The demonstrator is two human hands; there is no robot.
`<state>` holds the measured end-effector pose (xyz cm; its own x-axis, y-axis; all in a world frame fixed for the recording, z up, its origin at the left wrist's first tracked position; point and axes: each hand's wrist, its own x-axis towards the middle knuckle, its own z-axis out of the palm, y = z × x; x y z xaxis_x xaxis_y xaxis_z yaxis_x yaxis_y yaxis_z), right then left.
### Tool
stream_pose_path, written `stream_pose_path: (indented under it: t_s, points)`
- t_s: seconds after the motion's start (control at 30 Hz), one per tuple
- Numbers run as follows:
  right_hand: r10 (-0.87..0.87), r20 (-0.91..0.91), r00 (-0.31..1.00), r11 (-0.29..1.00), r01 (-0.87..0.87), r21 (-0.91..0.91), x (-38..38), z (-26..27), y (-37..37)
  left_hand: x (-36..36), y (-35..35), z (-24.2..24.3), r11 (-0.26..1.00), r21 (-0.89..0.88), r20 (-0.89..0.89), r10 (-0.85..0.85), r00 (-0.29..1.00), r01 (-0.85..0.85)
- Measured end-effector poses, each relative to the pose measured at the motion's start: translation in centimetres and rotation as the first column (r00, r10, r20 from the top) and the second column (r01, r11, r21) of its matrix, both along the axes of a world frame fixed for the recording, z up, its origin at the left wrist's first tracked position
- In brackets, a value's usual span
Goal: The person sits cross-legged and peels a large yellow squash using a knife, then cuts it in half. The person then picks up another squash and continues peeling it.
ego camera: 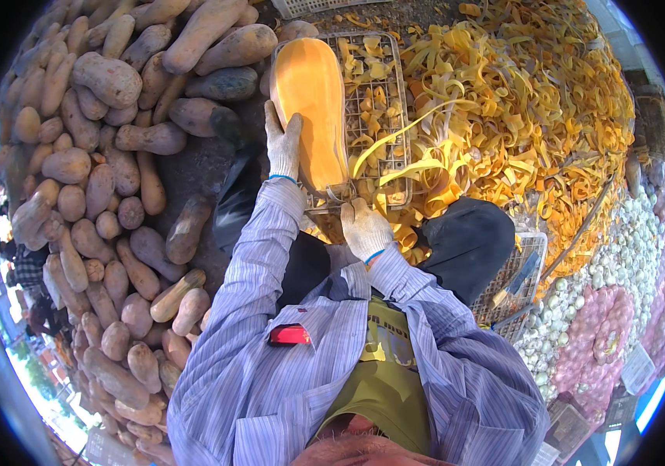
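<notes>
A long peeled orange squash [308, 105] lies lengthwise before me on an upturned plastic crate [399, 116] with a grid surface. My left hand [283, 140], in a pale knitted glove with a blue cuff, grips the squash's left side, its thumb on top and its fingers along the edge. At the near end of the squash, my gloved right hand [365, 228] is closed around a metal peeler [339, 191]; the peeler's handle is mostly hidden by the fingers. Yellow strips of peel [408, 134] curl beside the squash and across the crate's right side.
Unpeeled squashes [105, 78] cover the ground on the left. Orange and yellow peelings [518, 110] are heaped on the right. By my right knee, a knife [516, 279] lies on another crate [533, 247]. Beyond are pale bulbs [617, 233] and pink mesh bags [597, 332].
</notes>
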<state>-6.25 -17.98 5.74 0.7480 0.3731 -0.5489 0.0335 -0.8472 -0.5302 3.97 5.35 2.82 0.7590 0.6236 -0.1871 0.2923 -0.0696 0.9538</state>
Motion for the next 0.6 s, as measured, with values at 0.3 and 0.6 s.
stream_pose_path:
  t_s: [0.3, 0.6]
  points:
    - [0.125, 0.194, 0.973, 0.992, -0.123, -0.022, 28.0, 10.9, 8.4, 0.2, -0.5, 0.7, 0.997, 0.075, -0.052, -0.011, 0.999, 0.015]
    - [0.291, 0.082, 0.953, 0.93, -0.262, -0.259, 8.1, 6.6, 3.5, -0.6, -1.0, 1.2, 0.991, 0.136, -0.027, 0.005, 1.0, -0.001]
